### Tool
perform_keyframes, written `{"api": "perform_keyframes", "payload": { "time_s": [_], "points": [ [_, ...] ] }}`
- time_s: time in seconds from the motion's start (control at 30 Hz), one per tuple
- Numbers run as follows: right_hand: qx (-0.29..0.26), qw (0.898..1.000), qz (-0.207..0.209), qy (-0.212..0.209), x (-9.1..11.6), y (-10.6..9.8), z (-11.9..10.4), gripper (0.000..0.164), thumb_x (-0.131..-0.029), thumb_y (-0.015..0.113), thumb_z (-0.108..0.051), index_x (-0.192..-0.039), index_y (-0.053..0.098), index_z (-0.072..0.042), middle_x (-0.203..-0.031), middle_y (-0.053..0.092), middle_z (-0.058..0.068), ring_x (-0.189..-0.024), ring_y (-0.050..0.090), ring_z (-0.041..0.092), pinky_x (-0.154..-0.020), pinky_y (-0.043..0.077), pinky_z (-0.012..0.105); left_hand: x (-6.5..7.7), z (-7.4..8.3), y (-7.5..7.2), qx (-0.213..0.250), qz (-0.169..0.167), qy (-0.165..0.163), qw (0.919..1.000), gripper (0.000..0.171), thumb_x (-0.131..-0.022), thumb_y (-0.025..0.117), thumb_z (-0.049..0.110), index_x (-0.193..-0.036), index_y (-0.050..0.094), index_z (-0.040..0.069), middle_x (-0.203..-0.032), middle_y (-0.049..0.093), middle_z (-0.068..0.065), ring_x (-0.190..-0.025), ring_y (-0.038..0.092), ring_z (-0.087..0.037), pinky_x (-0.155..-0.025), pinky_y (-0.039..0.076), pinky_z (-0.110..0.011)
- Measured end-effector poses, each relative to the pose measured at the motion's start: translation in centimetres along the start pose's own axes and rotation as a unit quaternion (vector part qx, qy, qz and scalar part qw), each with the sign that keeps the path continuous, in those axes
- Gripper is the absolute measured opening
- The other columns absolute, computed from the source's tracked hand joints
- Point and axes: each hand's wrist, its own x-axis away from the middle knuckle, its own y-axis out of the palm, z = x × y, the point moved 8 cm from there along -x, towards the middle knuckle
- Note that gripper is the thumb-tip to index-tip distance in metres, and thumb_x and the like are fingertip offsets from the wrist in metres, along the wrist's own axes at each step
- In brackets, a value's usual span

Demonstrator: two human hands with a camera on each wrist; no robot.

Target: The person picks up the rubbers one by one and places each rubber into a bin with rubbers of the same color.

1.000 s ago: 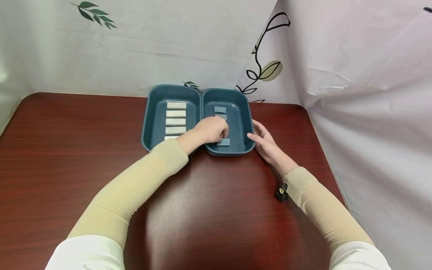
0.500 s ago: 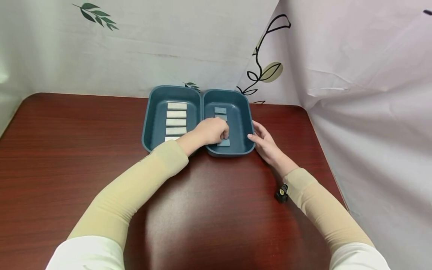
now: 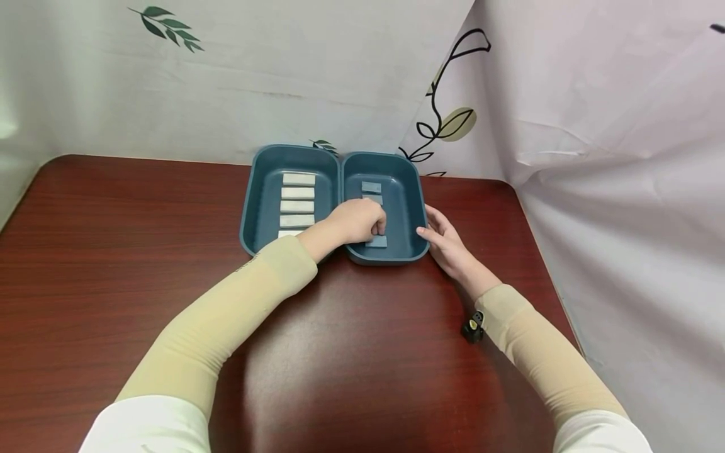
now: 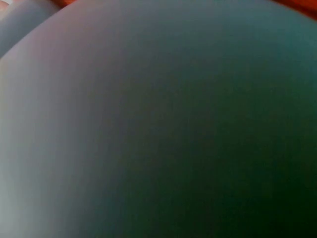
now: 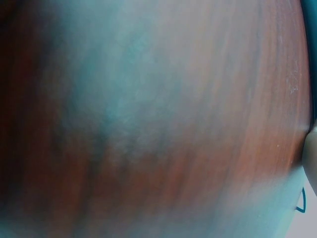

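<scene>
In the head view, two teal trays stand side by side at the back of the table. My left hand (image 3: 358, 220) reaches into the right tray (image 3: 413, 248) with its fingers curled down. Their tips are at the top edge of a small flat blue block (image 3: 376, 241) and pinch there, partly hidden behind the knuckles. Farther back in that tray lie another blue block (image 3: 371, 187) and one partly covered by the hand. My right hand (image 3: 447, 248) grips the tray's right wall, thumb at the rim and fingers along the outside.
Several white blocks (image 3: 297, 206) form a column in the left tray (image 3: 246, 220), the nearest partly behind my left wrist. A patterned white cloth (image 3: 351, 75) hangs behind the brown table (image 3: 351, 352) and along its right side. Both wrist views are mostly blurred surfaces.
The view has shifted slightly, so everything sits a little lower and to the right. Both hands stay in nearly the same place at the right tray.
</scene>
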Motion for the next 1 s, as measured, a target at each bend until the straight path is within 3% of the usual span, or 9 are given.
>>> {"api": "perform_keyframes", "payload": {
  "time_s": [0.47,0.73,1.0],
  "points": [
    [-0.006,1.0,-0.002,0.002,0.0,0.0,0.1,0.067,-0.108,0.046,0.001,-0.169,0.022,-0.009,-0.172,0.027,0.014,-0.154,0.036,0.022,-0.106,0.05,0.017,1.2,0.6,-1.2,0.054,-0.004,0.03,0.9981,0.017,-0.096,0.076,0.003,-0.111,0.08,0.009,-0.112,0.078,-0.006,-0.105,0.071,-0.02,-0.096,0.06,-0.035],
    [-0.006,1.0,-0.001,-0.002,0.1,-0.2,-0.1,0.066,-0.108,0.046,0.001,-0.169,0.022,-0.009,-0.172,0.028,0.015,-0.155,0.036,0.023,-0.107,0.05,0.017,3.6,0.9,-3.6,0.048,0.018,0.034,0.9981,0.022,-0.095,0.078,0.005,-0.117,0.079,0.009,-0.117,0.078,-0.005,-0.109,0.072,-0.021,-0.098,0.06,-0.038],
    [-0.015,1.0,0.004,-0.001,-0.1,-0.1,0.1,0.065,-0.108,0.048,0.001,-0.168,0.025,-0.009,-0.172,0.029,0.014,-0.154,0.037,0.021,-0.106,0.05,0.018,7.0,-0.1,-5.6,0.028,0.04,0.021,0.9986,0.026,-0.095,0.081,0.011,-0.121,0.078,0.01,-0.122,0.076,-0.006,-0.11,0.07,-0.024,-0.098,0.059,-0.041]
  ]
}}
